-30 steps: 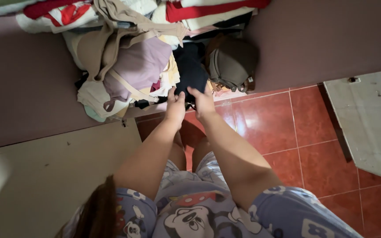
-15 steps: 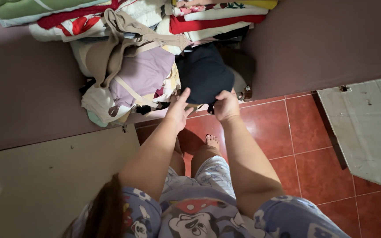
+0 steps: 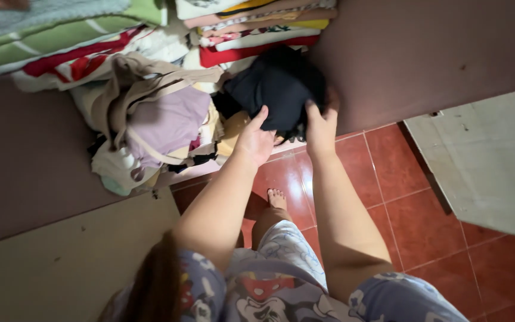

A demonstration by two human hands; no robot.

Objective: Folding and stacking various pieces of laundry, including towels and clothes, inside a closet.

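Note:
A black garment lies at the front of a crowded cupboard shelf, under a stack of folded clothes. My left hand presses against its lower left side, fingers spread on the cloth. My right hand grips its right edge, fingers curled around it. To the left sits a heap of soft items: a lilac garment and a beige one with straps.
Folded clothes and green and red cloths are stacked at the back. Two pale cupboard doors stand open, one at the left, one at the right. Below is red tiled floor and my bare foot.
The black garment has moved up and back into the shelf, over the grey item on the right. Both hands followed it, and the view shifted so the pile sits lower left.

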